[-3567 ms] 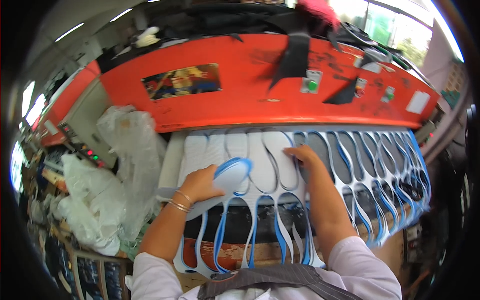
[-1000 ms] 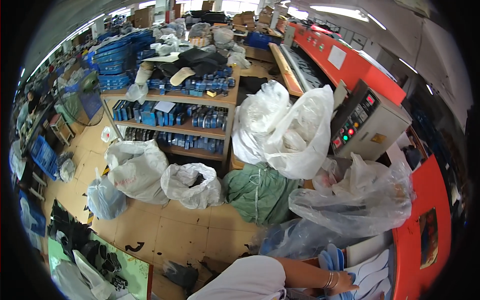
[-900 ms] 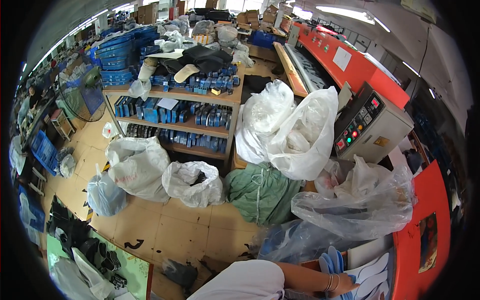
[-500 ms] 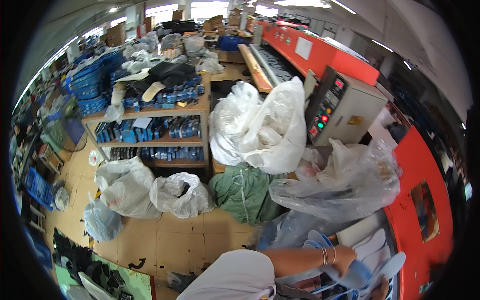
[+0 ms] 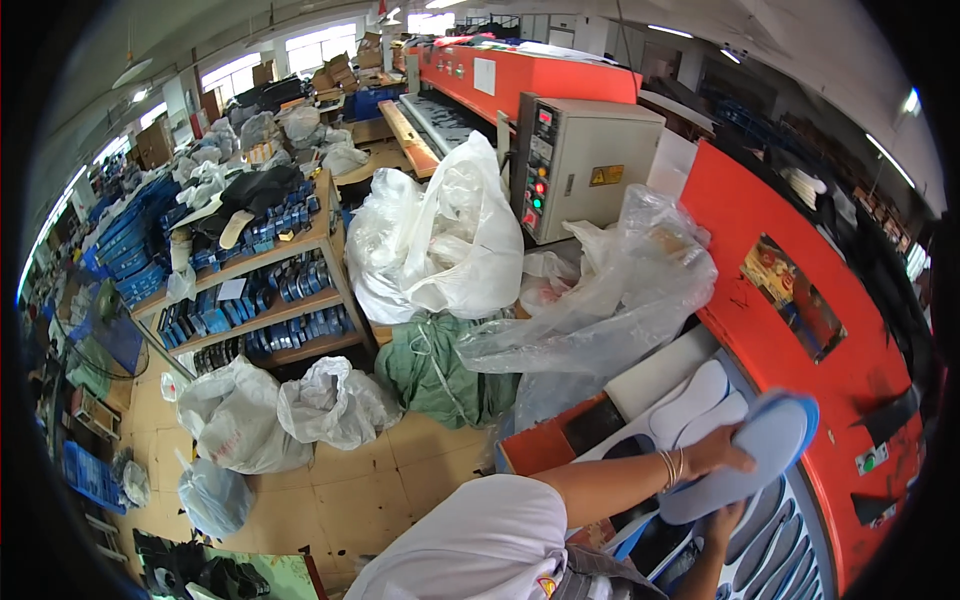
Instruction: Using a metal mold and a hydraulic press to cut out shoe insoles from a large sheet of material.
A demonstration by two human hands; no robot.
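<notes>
My left hand (image 5: 712,455), bracelets at the wrist, grips a stack of flat sole-shaped cut-outs (image 5: 765,455), grey on top with blue edges, and holds it tilted above the cutting table. My right hand (image 5: 722,522) shows only partly, just under the stack, fingers reaching toward its underside; I cannot tell whether it grips. Below lies the blue and black sheet (image 5: 790,545) with rows of sole-shaped holes. Two white sole shapes (image 5: 700,395) lie on the table beside my left wrist.
The orange press machine (image 5: 800,250) runs along the right. Clear plastic bags (image 5: 600,290), white bags (image 5: 440,240), a grey control box (image 5: 585,160) and a green sack (image 5: 435,365) crowd the table's left end. Shelves of blue soles (image 5: 260,290) and floor bags (image 5: 240,420) stand farther left.
The view has swung back to the right, toward the cutting table. My left hand has risen with the stack of soles, and my right hand has come into view beneath it.
</notes>
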